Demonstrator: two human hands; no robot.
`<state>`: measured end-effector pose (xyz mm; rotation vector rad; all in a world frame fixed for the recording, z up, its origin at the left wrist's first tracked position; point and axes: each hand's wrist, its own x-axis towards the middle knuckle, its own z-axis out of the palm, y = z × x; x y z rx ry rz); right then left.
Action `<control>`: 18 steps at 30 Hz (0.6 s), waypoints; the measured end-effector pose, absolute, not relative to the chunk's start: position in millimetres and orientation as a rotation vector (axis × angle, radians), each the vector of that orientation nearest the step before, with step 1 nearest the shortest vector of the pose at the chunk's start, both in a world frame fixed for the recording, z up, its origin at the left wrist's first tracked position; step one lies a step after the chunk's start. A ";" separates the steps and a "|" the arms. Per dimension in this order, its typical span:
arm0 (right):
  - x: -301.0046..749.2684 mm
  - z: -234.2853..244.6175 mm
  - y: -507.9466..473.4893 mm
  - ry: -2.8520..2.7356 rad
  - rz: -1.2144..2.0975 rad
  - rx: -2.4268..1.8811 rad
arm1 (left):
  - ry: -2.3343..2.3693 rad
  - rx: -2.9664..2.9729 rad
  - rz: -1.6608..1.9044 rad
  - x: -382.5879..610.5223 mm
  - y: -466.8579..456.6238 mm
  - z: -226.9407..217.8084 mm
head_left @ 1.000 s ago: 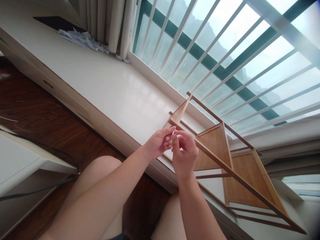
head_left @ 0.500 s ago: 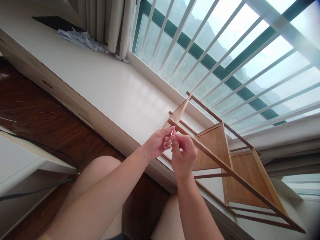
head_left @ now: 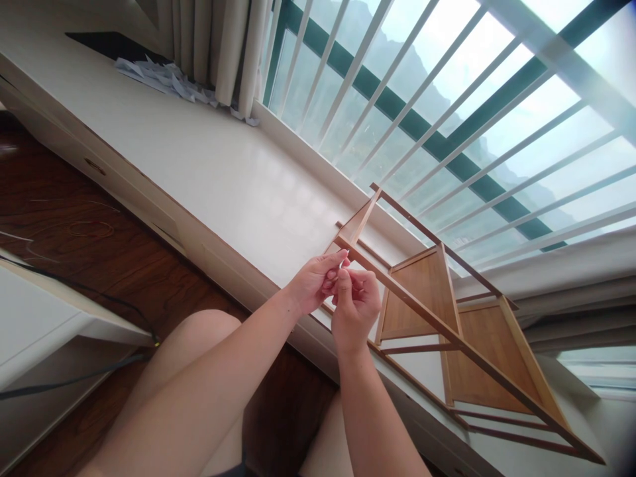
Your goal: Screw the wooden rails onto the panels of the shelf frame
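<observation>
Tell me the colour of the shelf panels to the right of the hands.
The shelf panels are warm brown, best seen in the head view.

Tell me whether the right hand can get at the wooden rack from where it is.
Probably yes: the wooden rack looks close by the right hand, with nothing visible between them. But its fingers meet the left hand at a small pale thing, so they may need freeing first.

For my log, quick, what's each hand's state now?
Left hand: closed, apparently pinching a small whitish piece.
Right hand: curled closed against the left; hold unclear.
</observation>
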<state>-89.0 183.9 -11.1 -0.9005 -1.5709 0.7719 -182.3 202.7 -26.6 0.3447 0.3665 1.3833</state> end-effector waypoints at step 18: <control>-80.3 9.0 189.8 -1.789 0.647 -0.881 | 0.316 0.383 1.322 -184.0 198.7 -23.2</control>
